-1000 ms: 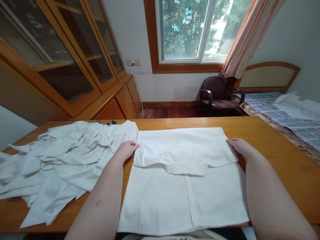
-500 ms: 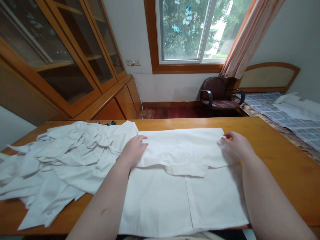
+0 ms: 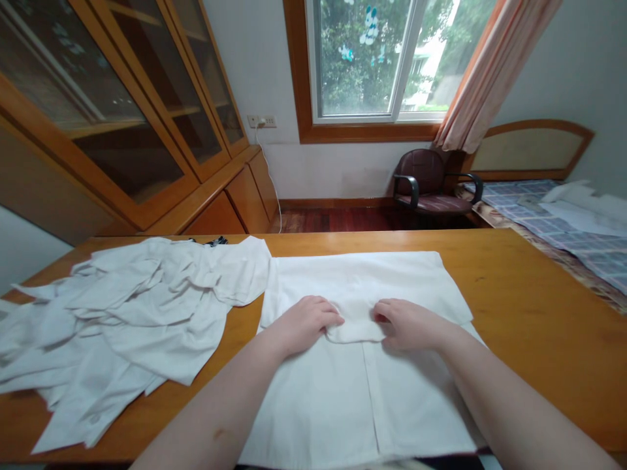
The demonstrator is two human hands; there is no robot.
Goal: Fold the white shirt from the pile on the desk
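A white garment (image 3: 362,391) lies folded flat on the wooden table (image 3: 529,307) in front of me, its upper part turned down over the lower part. My left hand (image 3: 306,321) and my right hand (image 3: 409,323) rest side by side on the middle of the fold's edge. Both hands have their fingers curled onto a small flap of white cloth (image 3: 355,331) that sticks out between them.
A loose heap of white garments (image 3: 122,320) covers the table's left half. Wooden glass-door cabinets (image 3: 122,117) line the left wall. Beyond the table are a dark armchair (image 3: 431,186), a window (image 3: 372,59) with a curtain, and a bed (image 3: 563,222) at right.
Both hands have left the outer corners of the folded part and come together at the middle of its lower edge, on the small flap.
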